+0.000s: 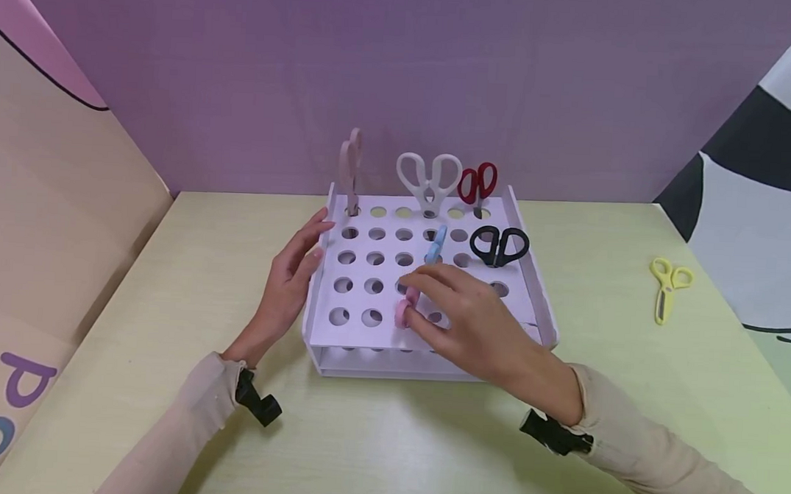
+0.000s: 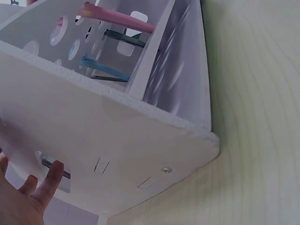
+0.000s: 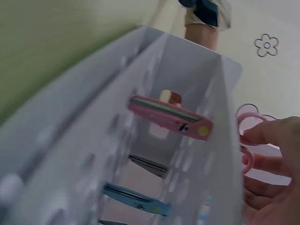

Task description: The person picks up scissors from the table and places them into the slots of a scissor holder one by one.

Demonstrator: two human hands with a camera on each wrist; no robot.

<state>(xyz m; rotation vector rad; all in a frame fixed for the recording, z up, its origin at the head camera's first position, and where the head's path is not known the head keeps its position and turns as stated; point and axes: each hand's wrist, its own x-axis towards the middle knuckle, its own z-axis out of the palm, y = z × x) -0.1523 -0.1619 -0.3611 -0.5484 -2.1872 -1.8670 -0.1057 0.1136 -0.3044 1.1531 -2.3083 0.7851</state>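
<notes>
A white two-tier rack (image 1: 355, 338) with rows of round holes stands on the table in front of me. My left hand (image 1: 288, 286) rests along its left side panel; in the left wrist view its extended fingertips lie by a slot in that panel. With thumb and fingers my right hand (image 1: 481, 321) pinches the handle loops of pink scissors (image 1: 403, 314). Their pink-sheathed blades (image 3: 171, 116) pass down through the top plate in the right wrist view. Behind the right hand, light blue scissors (image 1: 437, 244) stand in another hole, partly hidden by the fingers.
Pale pink scissors (image 1: 352, 199), white scissors (image 1: 429, 197) and red scissors (image 1: 478, 184) stand in the back row. Black scissors (image 1: 497, 256) are upright nearer the right wall. On the table at right lie yellow scissors (image 1: 665, 299). A purple panel (image 1: 416, 78) closes off the back.
</notes>
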